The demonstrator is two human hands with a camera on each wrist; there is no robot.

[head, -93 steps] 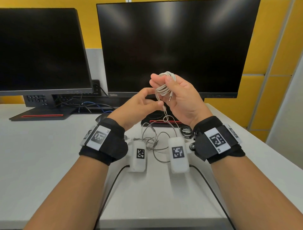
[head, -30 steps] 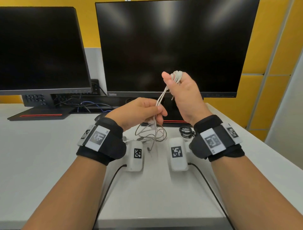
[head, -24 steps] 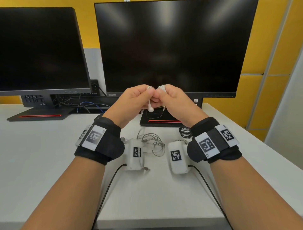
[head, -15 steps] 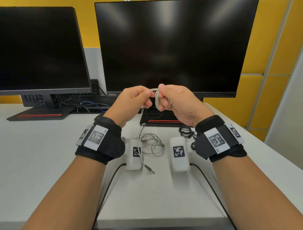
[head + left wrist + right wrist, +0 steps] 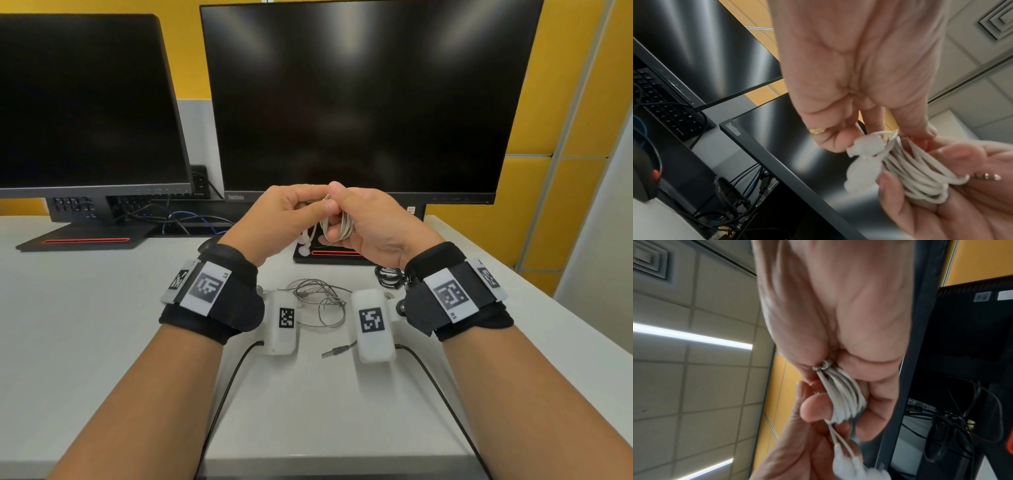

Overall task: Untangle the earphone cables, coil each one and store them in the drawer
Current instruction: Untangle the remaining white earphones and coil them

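Both hands raised over desk (image 5: 85,325), meeting. Right hand (image 5: 373,222) grip clenched round white earphone coil (image 5: 337,226); left hand (image 5: 277,219) pinches its top. Earbuds (image 5: 305,245) hang below grip, blurred in wrist views. Grey earphone cable (image 5: 318,301) loose on desk beneath. Dark monitors (image 5: 359,99) behind; yellow wall.

Both arms reach forward. The left hand (image 5: 284,216) and right hand (image 5: 373,222) are up in front, fingertips touching, fingers curled and pinching.
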